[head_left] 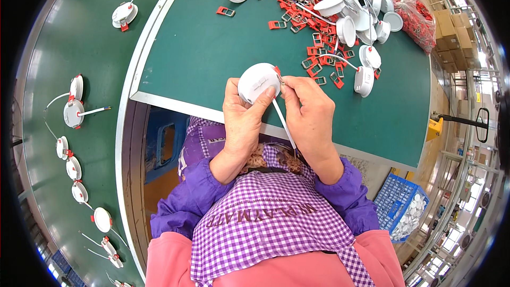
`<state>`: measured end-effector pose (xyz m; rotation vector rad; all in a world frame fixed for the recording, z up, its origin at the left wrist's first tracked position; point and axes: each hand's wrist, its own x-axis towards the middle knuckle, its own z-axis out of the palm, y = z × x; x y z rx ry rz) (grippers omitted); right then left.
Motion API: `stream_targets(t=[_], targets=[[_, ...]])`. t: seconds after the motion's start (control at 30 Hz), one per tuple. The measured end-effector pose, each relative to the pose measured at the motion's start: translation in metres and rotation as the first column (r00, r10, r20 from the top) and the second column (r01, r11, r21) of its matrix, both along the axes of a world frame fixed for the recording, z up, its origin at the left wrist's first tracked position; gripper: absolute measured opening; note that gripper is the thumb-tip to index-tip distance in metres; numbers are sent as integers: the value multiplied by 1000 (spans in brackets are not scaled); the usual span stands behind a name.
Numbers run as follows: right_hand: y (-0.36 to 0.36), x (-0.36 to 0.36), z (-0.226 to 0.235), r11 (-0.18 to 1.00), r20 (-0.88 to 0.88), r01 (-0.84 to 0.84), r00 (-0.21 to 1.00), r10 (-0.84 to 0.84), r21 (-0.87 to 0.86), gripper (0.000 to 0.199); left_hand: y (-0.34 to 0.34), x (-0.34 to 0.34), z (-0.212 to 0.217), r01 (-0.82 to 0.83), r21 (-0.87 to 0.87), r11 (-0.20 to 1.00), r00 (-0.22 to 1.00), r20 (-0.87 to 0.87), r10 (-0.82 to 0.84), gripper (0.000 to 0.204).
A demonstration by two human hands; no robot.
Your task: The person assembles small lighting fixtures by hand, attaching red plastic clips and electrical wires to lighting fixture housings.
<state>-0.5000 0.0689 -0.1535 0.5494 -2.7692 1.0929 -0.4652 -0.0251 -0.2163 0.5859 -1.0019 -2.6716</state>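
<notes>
Left hand [241, 119] grips a round white downlight [257, 78], thumb pressed on its printed face and fingers curled behind the opposite rim. With the thumb and forefinger of my right hand [311, 111] brought together, I pinch the red clip [278, 70] at the lamp's right rim; my fingertips partly hide it. I hold the lamp just over the near edge of the green tabletop [202, 58], its white cable [284, 119] hanging between my wrists toward my checked apron [271, 207]. Beyond, loose red-and-metal clips [316, 40] lie beside heaped white downlights [348, 5], near a clear bag [414, 16] of red pieces. More lamps [74, 168] line the green surface [95, 143] at my left.
</notes>
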Motion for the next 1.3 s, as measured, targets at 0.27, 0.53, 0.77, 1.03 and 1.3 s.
stream_targets(t=[0.27, 0.53, 0.77, 1.03, 1.3], targets=[[1, 1, -5, 1000, 10, 28, 1000, -28, -8, 12, -2, 0, -1, 50, -71, 996, 998, -23, -51, 27], [6, -1, -9, 999, -3, 34, 999, -34, -24, 10, -3, 0, -5, 93, -99, 991, 994, -42, -97, 26], [11, -9, -3, 986, 187, 81, 981, -54, -142, 11, -5, 1, -7, 118, -87, 989, 989, -77, -124, 26], [22, -22, -1, 896, 555, 249, 832, -4, -367, 35, -17, -3, -12, 222, 33, 974, 970, -113, -217, 27], [23, -26, -8, 880, 569, 222, 820, 64, -419, 44, -17, -5, -9, 242, 12, 970, 966, -96, -240, 28]])
